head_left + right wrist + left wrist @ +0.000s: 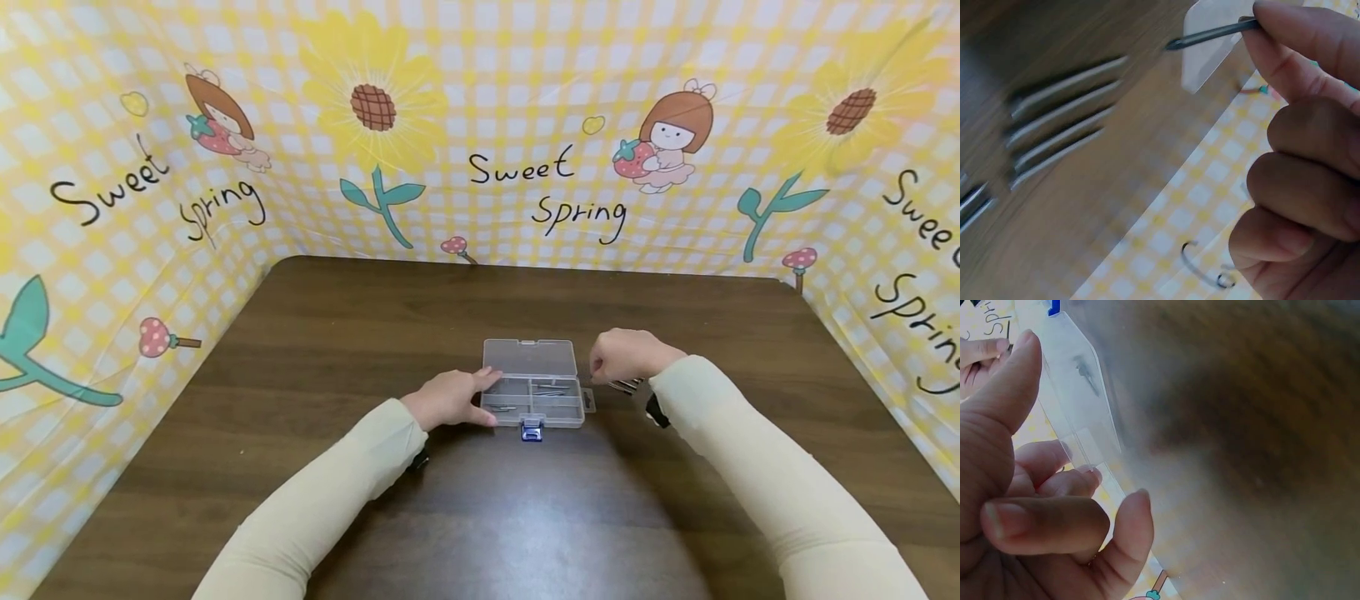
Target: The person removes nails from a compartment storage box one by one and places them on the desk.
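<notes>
A clear plastic divided box [558, 423] stands on the table, its lid [528, 358] raised at the back. Several thin metal bits [551, 392] lie in its compartments. My left hand [450, 398] grips the box's left end, thumb at the front corner and fingers toward the back. Between thumb and index finger, my right hand [630, 354] pinches a slim metal screwdriver bit [1210, 36] just right of the box, its dark tip pointing away from the fingers. The other right fingers are curled in. Below that hand, several similar bits [1063, 112] lie in a row on the table.
A blue latch [532, 432] hangs at the box's front, and a clear hanging tab [588, 400] juts from its right end. The brown wooden table [420, 317] is bordered by a yellow checked cloth [510, 100] at the back and sides.
</notes>
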A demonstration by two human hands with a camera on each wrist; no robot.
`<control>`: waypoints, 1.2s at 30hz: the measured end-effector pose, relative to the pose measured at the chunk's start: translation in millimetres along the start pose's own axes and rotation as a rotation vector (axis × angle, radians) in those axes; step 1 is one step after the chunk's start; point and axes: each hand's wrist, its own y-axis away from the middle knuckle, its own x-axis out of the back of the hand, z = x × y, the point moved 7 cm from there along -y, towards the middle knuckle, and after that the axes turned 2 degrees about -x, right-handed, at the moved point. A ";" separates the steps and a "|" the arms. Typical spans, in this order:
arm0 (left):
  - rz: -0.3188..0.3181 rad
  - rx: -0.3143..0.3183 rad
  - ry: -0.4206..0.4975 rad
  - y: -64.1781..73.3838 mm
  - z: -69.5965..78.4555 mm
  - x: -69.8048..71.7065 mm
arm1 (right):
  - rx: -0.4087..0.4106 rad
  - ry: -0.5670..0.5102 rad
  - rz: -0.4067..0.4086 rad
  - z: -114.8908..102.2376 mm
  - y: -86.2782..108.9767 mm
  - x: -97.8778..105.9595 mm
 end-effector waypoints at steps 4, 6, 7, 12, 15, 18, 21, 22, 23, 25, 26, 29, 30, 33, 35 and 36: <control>-0.004 0.000 0.004 -0.3 -1.3 -1.0 | -0.019 -0.018 0.001 18.2 14.9 -0.9; -0.004 0.002 0.009 -0.3 -1.9 -1.1 | -0.034 -0.022 -0.002 27.1 22.2 -1.4; -0.005 0.004 0.009 -0.3 -2.3 -1.0 | -0.041 -0.025 -0.006 31.2 25.4 -1.7; 0.001 0.004 0.005 -0.2 -2.1 0.3 | -0.075 -0.033 -0.028 49.3 40.7 -5.3; 0.000 0.008 0.003 -0.4 -2.5 -0.2 | -0.099 -0.046 -0.042 58.2 48.3 -9.4; -0.005 0.010 0.011 -0.4 -2.4 -1.1 | -0.120 -0.065 -0.057 66.0 54.0 -14.7; 0.003 0.006 0.016 -0.8 -1.5 -0.4 | -0.134 -0.075 -0.054 70.4 57.8 -18.3; 0.004 0.007 0.018 -0.8 -1.5 -0.4 | -0.140 -0.081 -0.058 71.8 58.0 -20.5; 0.005 0.008 0.018 -0.9 -1.4 -0.3 | -0.142 -0.085 -0.060 72.2 58.3 -22.3; 0.004 0.011 0.016 -0.9 -1.8 -0.7 | -0.145 -0.090 -0.062 72.7 58.1 -26.1; 0.001 0.014 0.017 -0.7 -2.1 -1.3 | -0.148 -0.094 -0.067 73.2 57.9 -28.5; -0.007 0.019 0.019 0.0 -2.5 -2.4 | -0.149 -0.107 -0.073 73.7 56.9 -34.5; -0.006 0.019 0.017 0.2 -2.4 -2.3 | -0.148 -0.110 -0.071 73.8 56.5 -35.8; -0.002 0.016 0.015 0.3 -1.7 -1.2 | -0.145 -0.108 -0.066 75.0 55.6 -38.5; 0.000 0.013 0.014 0.0 -1.3 -0.5 | -0.144 -0.107 -0.063 75.9 55.0 -39.8; 0.001 0.012 0.013 -0.3 -1.1 -0.2 | -0.141 -0.105 -0.059 76.1 54.9 -40.0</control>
